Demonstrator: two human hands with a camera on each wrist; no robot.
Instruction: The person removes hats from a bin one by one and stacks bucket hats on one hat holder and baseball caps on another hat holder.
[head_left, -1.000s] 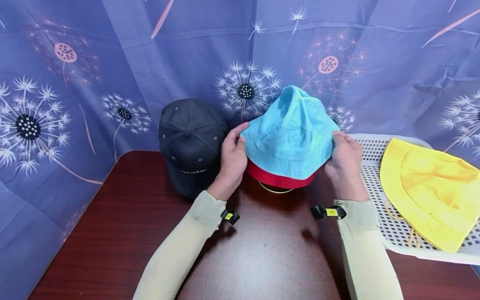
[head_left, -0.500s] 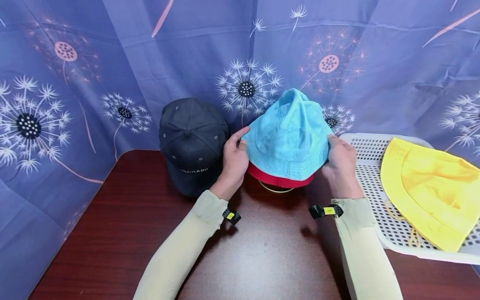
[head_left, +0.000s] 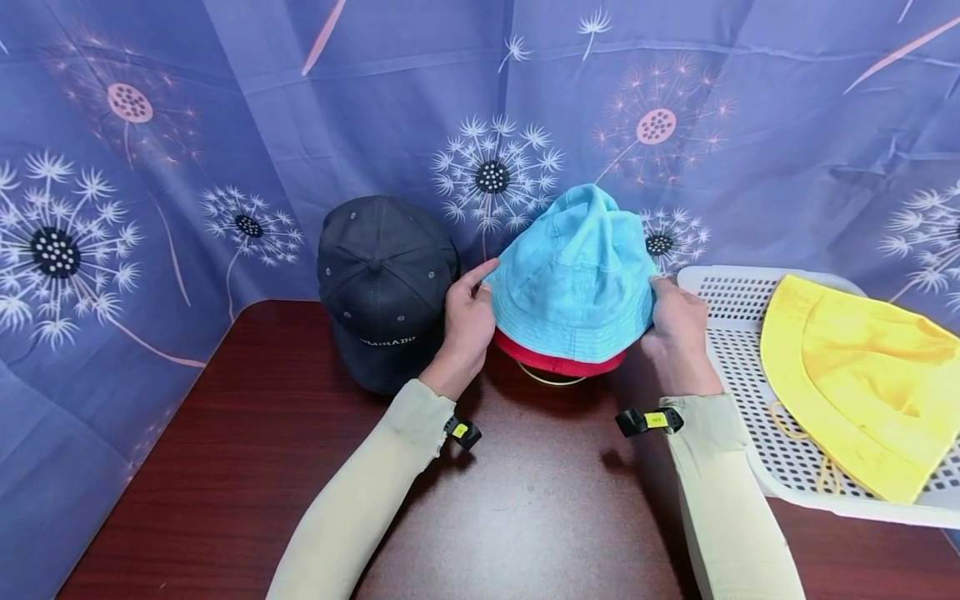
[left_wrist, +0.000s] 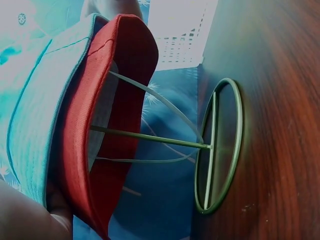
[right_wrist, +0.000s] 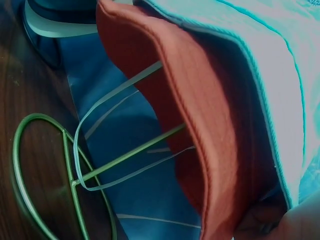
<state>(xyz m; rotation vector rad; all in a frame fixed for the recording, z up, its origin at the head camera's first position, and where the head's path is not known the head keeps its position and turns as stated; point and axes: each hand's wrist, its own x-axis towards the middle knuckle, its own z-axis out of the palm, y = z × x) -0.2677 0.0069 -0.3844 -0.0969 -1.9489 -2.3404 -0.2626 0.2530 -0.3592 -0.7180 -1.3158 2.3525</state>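
A light blue bucket hat [head_left: 581, 283] sits over a red hat [head_left: 555, 357], whose brim shows below it. My left hand [head_left: 468, 321] pinches the blue brim's left side, and my right hand [head_left: 678, 329] grips its right side. In the left wrist view, fingertips [left_wrist: 60, 212] reach between the blue and red brims. A thin metal stand with a round base [left_wrist: 240, 125] rises into the red hat. A pale strap [right_wrist: 95, 105] loops down from the red hat around the stand's post. The tops of both hats' insides are hidden.
A black cap [head_left: 382, 267] with lettering stands close to the left hand. At right, a white perforated basket [head_left: 738, 279] holds a yellow hat [head_left: 862, 383] with a cord. A patterned blue curtain [head_left: 375, 100] hangs behind the dark wooden table [head_left: 225, 467].
The blue hat has come down slightly over the red hat, its right brim drawn inward. My right hand has shifted left and a little down; my left hand has barely moved.
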